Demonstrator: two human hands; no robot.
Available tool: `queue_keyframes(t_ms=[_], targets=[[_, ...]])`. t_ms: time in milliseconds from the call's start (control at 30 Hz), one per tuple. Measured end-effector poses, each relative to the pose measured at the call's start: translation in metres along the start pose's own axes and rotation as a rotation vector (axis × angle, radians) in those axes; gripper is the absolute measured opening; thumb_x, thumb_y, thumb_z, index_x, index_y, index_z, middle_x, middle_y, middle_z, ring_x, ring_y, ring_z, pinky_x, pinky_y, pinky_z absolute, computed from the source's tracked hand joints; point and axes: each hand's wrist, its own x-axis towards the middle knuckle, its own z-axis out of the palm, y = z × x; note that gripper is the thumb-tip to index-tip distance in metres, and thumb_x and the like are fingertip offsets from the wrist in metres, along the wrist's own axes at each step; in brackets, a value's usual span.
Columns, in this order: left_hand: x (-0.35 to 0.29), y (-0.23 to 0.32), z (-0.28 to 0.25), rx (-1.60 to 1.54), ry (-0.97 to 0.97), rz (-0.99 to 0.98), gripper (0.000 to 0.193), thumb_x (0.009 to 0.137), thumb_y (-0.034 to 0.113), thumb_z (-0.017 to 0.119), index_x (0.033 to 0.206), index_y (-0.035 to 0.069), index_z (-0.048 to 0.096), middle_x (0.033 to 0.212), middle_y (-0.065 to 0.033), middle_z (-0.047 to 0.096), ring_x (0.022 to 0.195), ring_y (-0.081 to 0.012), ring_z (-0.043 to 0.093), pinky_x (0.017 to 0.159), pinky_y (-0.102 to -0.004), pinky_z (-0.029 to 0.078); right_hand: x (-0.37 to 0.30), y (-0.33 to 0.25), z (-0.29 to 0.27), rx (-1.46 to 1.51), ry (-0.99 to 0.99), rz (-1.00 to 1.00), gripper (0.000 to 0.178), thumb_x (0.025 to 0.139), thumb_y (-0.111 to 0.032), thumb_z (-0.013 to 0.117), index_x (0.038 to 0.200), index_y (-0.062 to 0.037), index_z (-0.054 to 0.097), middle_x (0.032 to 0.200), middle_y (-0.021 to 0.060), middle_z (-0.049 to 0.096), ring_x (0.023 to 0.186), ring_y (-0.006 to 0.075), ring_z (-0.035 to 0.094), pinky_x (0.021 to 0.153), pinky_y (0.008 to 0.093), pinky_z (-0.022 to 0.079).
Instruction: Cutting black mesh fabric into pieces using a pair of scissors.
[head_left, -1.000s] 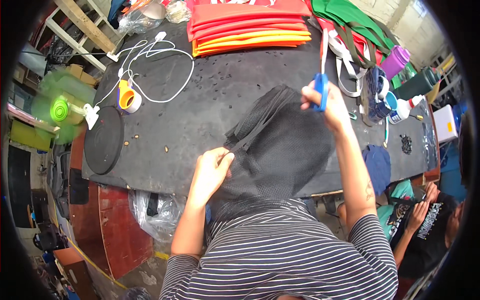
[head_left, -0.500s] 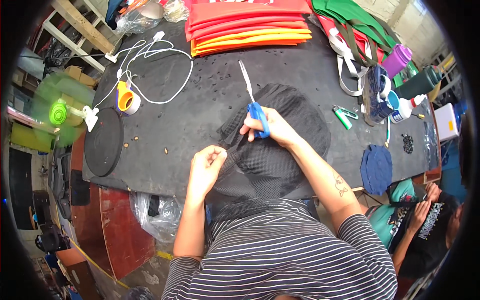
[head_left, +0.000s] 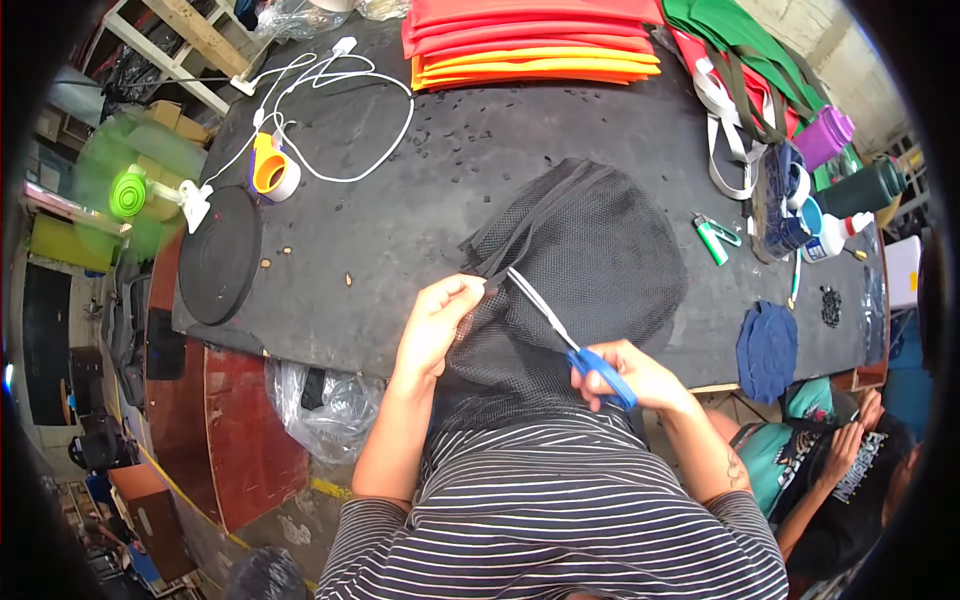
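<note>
Black mesh fabric (head_left: 610,235) lies bunched over the front of the dark table and hangs against my striped shirt. My left hand (head_left: 437,315) pinches a dark strip along the mesh's edge between thumb and fingers. In my right hand (head_left: 636,378) are scissors (head_left: 545,308) with blue handles, their blades pointing up and left. The blade tips are at the strip, just right of my left fingertips. Whether the blades are parted is too small to tell.
Red and orange folded fabric (head_left: 535,45) is stacked at the back. A tape roll (head_left: 275,175) and white cable (head_left: 365,175) lie left, beside a round black disc (head_left: 220,255). Rightward are a green lighter (head_left: 712,243), bottles (head_left: 826,237) and navy cloth (head_left: 768,350). Another person (head_left: 830,460) sits lower right.
My right hand has drawn back toward me and to the right, and the scissors' tips have come down to the mesh edge. The left hand still pinches it. The whole view has shifted slightly.
</note>
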Motion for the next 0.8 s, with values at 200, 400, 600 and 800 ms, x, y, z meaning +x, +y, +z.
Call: queue_keyframes(t_ms=[200,400,600,800], targets=[[-0.001,-0.001,-0.002,-0.116,0.009,-0.032,0.013,0.085,0.014,0.056,0.087,0.002,0.062,0.065,0.0066,0.053,0.05,0.001,0.039,0.045,-0.0149,0.029,0.001,0.012,0.006,0.012,-0.029,-0.002,0.039,0.076,-0.036,0.067,0.085,0.0004,0.056,0.069,0.0045,0.056,0.059,0.0101,0.055,0.058,0.0225,0.045],[-0.003,0.001,-0.001,-0.13,0.026,-0.068,0.016,0.085,0.017,0.055,0.089,0.002,0.062,0.053,0.0079,0.041,0.042,-0.001,0.031,0.038,-0.0179,0.023,0.012,0.004,0.009,-0.003,-0.033,-0.006,0.037,0.077,-0.035,0.066,0.084,-0.0007,0.056,0.067,0.0034,0.055,0.058,0.009,0.054,0.056,0.0221,0.046],[-0.005,0.008,0.001,-0.129,-0.009,-0.091,0.021,0.085,0.018,0.054,0.094,0.001,0.063,0.05,0.0093,0.038,0.04,-0.0011,0.029,0.037,-0.0184,0.021,0.025,0.001,0.007,-0.014,-0.002,-0.01,0.032,0.078,-0.033,0.066,0.081,-0.0018,0.057,0.066,0.0017,0.055,0.057,0.0072,0.054,0.052,0.0208,0.046],[-0.004,0.007,-0.004,-0.124,-0.022,-0.103,0.023,0.086,0.019,0.053,0.095,0.0,0.063,0.049,0.0093,0.037,0.039,-0.001,0.028,0.037,-0.0186,0.02,0.029,0.003,0.006,0.008,0.028,0.01,0.028,0.079,-0.029,0.065,0.077,-0.0015,0.057,0.063,0.0008,0.054,0.054,0.0062,0.052,0.048,0.019,0.045]])
